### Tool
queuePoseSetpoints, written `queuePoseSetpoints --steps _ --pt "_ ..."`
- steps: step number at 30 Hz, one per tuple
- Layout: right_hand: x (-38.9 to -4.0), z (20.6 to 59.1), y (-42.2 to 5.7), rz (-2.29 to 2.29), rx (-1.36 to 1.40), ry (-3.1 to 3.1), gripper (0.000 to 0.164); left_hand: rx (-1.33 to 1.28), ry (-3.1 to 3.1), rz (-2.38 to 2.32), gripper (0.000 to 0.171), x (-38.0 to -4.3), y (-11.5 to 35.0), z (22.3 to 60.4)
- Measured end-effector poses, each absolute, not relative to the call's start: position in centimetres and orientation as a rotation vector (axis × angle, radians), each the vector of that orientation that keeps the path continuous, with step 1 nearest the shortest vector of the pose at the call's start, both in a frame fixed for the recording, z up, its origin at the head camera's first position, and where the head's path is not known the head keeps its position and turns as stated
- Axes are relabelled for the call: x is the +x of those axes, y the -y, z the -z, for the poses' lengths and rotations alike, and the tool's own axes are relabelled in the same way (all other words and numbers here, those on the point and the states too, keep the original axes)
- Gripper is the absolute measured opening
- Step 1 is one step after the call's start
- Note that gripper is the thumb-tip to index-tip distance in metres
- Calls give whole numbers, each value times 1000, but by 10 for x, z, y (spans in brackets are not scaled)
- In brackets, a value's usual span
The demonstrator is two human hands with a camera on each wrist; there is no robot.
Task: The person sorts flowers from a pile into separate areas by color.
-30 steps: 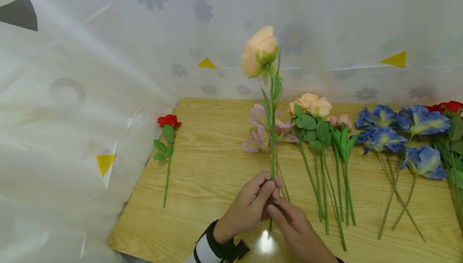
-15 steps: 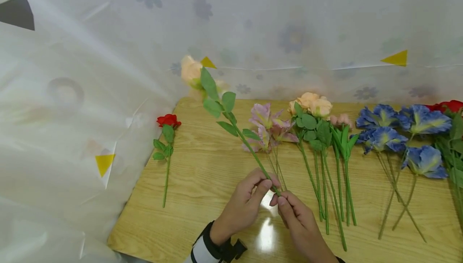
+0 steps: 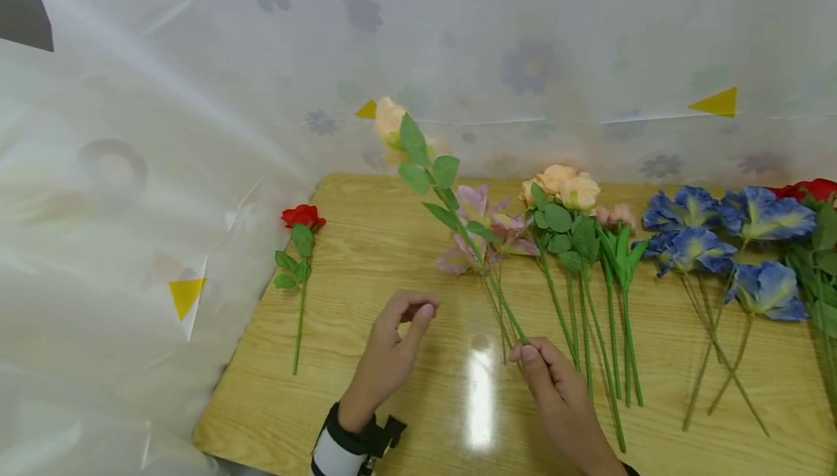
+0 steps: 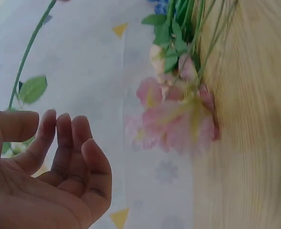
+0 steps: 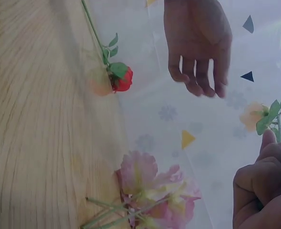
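My right hand pinches the lower stem of a peach artificial rose between thumb and fingers. The rose's stem leans up and to the left, with green leaves along its upper part. To the left of it, my left hand is apart from the stem, fingers loosely bent and holding nothing; the left wrist view shows the bare palm of this left hand. Behind the held stem, pink-purple flowers lie on the table. In the right wrist view the curled fingers of my right hand hide part of the stem.
A single red rose lies at the left of the wooden table. To the right lie peach roses, small pink flowers with green leaves, blue flowers and red flowers. A patterned white sheet stands behind.
The peach rose tipped from upright to leaning left, then shifted somewhat right. My left hand let go of the stem and moved left; my right hand moved slightly right, still pinching it.
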State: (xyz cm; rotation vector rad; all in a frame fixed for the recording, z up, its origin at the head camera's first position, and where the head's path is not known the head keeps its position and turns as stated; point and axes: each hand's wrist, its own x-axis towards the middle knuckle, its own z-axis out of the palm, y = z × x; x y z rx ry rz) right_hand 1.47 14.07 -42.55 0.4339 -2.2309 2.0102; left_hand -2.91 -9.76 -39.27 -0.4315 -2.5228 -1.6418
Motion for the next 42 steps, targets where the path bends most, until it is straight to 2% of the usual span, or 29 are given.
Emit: queuePoseSetpoints --steps 11,17,21,26,32,37,42 --pt "7 430 -182 -1828 149 2269 26 268 2711 1264 31 -29 193 411" --pt "3 430 -212 -1676 -159 2351 31 525 2862 971 35 -26 211 425" --pt "1 431 -227 -1607 -268 2375 30 682 2914 720 41 -27 222 432" --pt "-1 433 -237 -1532 -391 2466 32 752 2954 579 47 -30 238 440" --pt "-1 437 -241 -1449 -508 2652 48 722 2962 402 35 -29 245 446" --pt "-4 444 -249 -1388 -436 2888 61 713 2992 414 20 -31 248 444" --pt "-8 448 -253 -1358 -332 3062 70 741 3109 505 20 -33 252 438"
